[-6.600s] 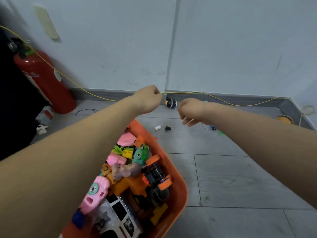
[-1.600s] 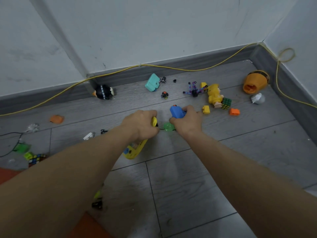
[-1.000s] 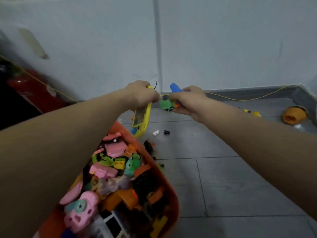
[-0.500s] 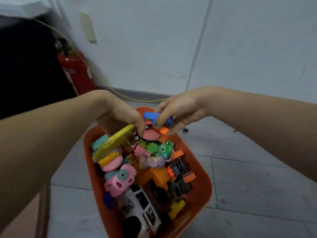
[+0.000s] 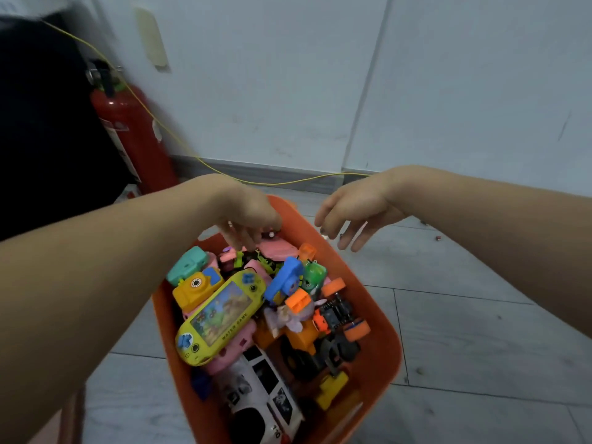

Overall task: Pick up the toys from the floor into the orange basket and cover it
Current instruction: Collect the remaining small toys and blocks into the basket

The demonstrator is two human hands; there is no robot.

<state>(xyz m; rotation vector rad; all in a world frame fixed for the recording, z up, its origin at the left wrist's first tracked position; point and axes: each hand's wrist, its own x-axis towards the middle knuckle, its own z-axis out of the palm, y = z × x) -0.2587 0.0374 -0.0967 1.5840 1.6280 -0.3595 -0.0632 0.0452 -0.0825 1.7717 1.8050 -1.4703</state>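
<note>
The orange basket (image 5: 379, 318) stands on the floor below me, heaped with toys. A yellow handheld water game (image 5: 221, 317) lies face up on the pile, and a blue toy (image 5: 285, 278) leans beside it. My left hand (image 5: 245, 216) hangs over the basket's far end with fingers pointing down and nothing in them. My right hand (image 5: 350, 213) hovers just beyond the far rim, fingers loose and spread, holding nothing. Among the other toys are a green frog (image 5: 314, 275), a white car (image 5: 262, 398) and an orange-wheeled truck (image 5: 339, 315).
A red fire extinguisher (image 5: 131, 136) stands against the wall at the left. A yellow cable (image 5: 275, 182) runs along the skirting. Small bits lie on the grey floor at the right (image 5: 437, 238). A dark object fills the far left.
Both hands have let go of their toys: the yellow water game and the blue toy now lie on the pile. The hands have lifted away towards the basket's far rim.
</note>
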